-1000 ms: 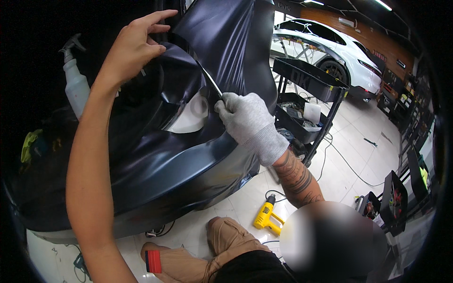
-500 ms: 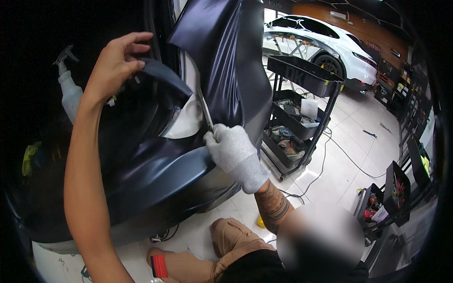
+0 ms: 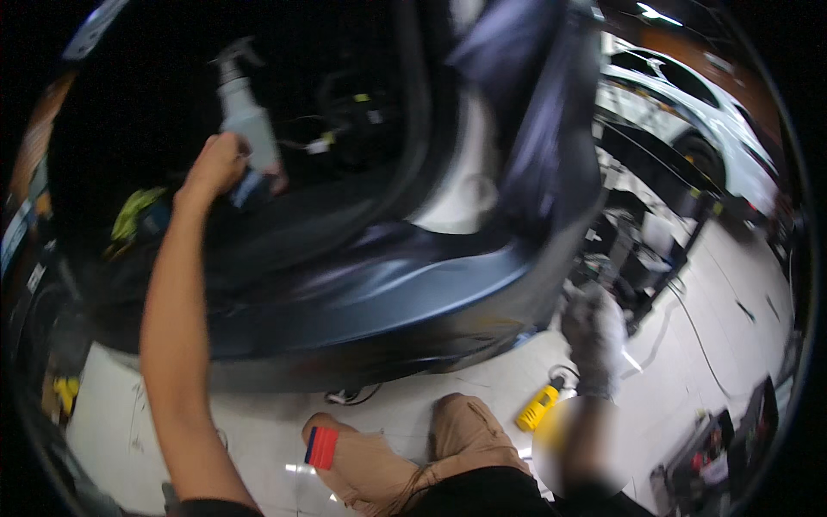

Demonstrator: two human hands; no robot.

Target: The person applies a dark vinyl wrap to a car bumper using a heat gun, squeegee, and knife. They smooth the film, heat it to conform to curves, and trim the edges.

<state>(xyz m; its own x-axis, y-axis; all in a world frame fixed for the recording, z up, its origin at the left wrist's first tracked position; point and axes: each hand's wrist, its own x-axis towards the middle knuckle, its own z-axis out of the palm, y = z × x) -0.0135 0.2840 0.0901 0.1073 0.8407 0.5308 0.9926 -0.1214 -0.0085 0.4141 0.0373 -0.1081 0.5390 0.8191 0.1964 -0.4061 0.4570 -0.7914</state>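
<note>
My left hand [image 3: 220, 164] is closed on a dark piece of film [image 3: 251, 185], just in front of a white spray bottle [image 3: 241, 116] inside the dark car opening. Purple-black film [image 3: 543, 103] drapes loosely beside that opening, with a pale panel [image 3: 457, 194] exposed. Below them curves the dark bumper [image 3: 388, 302]. My gloved right hand [image 3: 594, 319] is low to the right of the bumper, smeared by motion, so its grip is unclear. A red squeegee [image 3: 320, 446] is on my trouser leg.
A yellow heat gun [image 3: 538, 407] and cables lie on the tiled floor [image 3: 706, 302]. A black tool trolley [image 3: 646, 159] stands at the right, with a white car [image 3: 732, 146] behind it. More tools [image 3: 706, 457] sit at lower right.
The view has shifted leftward. My left hand has brought the film piece away from the panel toward the bottle. My right hand has moved down and right, off the draped film.
</note>
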